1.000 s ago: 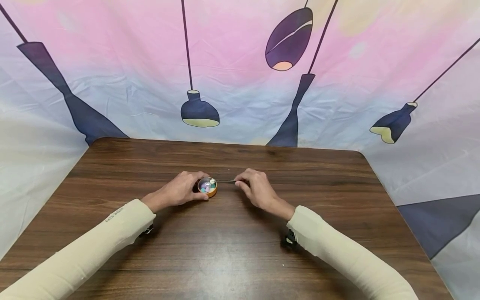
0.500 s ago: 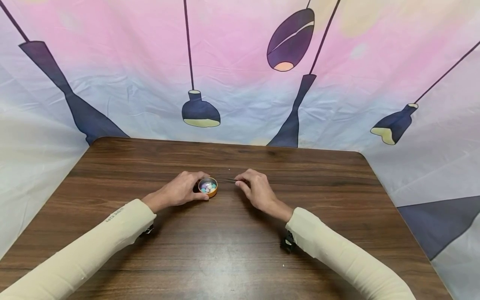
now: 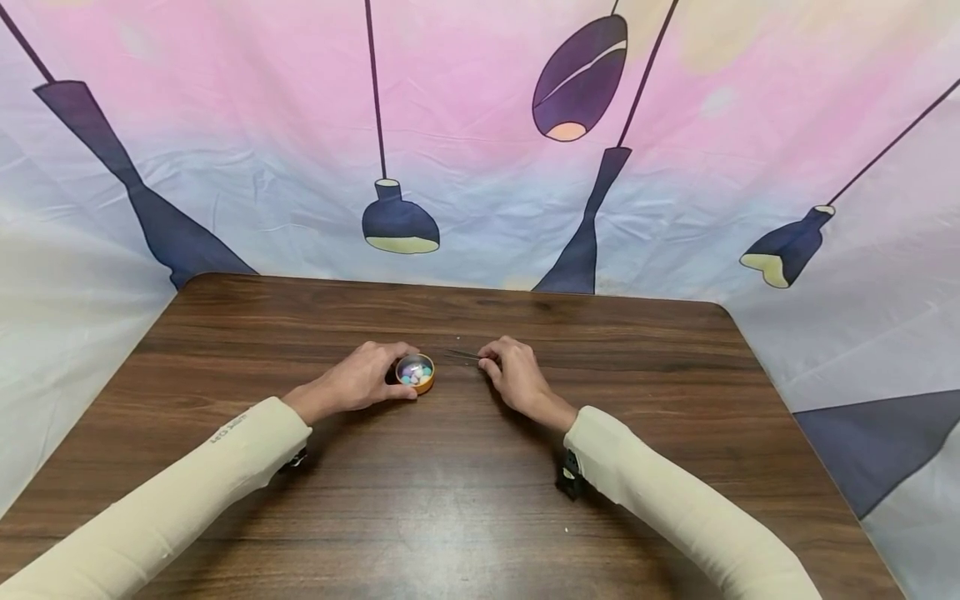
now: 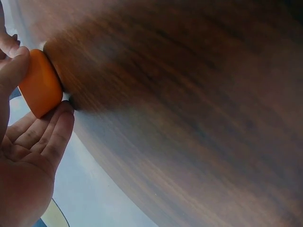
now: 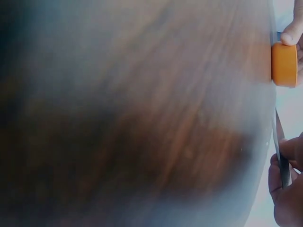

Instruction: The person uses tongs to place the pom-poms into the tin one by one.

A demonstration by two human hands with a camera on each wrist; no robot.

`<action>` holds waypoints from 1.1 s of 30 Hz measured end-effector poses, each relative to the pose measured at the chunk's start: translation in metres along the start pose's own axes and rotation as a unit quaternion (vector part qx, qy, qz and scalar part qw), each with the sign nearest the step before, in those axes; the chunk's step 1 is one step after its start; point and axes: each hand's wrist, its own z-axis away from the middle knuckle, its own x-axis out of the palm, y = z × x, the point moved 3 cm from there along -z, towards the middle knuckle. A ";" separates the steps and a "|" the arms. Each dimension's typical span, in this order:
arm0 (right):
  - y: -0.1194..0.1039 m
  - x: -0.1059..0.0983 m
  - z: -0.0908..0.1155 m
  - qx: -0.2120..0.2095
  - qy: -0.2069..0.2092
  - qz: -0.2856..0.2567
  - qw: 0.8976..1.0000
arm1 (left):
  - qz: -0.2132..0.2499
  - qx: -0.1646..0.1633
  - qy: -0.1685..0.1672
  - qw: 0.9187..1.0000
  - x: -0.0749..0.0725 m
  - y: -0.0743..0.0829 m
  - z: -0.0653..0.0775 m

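Observation:
A small round orange container (image 3: 425, 387) stands on the table left of centre, with several pastel balls (image 3: 416, 376) inside it. My left hand (image 3: 363, 379) grips its side, thumb at the near edge and fingers at the far edge; the left wrist view shows the smooth orange wall (image 4: 42, 90) between them. My right hand (image 3: 517, 377) pinches metal tweezers (image 3: 463, 356) whose tips point left at the container, a short gap away from it. In the right wrist view the tweezers (image 5: 279, 135) slant between thumb and fingers, with nothing visible at their tips.
The dark wood-grain table (image 3: 450, 467) spreads all round the hands. Tiny white specks lie on it, one speck (image 3: 458, 338) beyond the tweezers and another (image 3: 566, 530) nearer the front. A cloth printed with lamps (image 3: 480, 158) hangs behind the far edge.
My right hand has drawn the tweezers away to the right, from the container's rim. A pale ball that was at the rim by the tips now lies lower inside. The left hand stays put.

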 end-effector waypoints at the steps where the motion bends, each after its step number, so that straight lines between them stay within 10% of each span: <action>1: 0.001 0.001 -0.001 0.002 -0.003 0.002 1.000 | -0.001 -0.001 0.000 1.000 0.000 0.000 0.000; 33: -0.006 0.013 -0.014 0.015 -0.058 0.049 0.997 | -0.001 0.000 -0.003 1.000 0.002 -0.001 0.001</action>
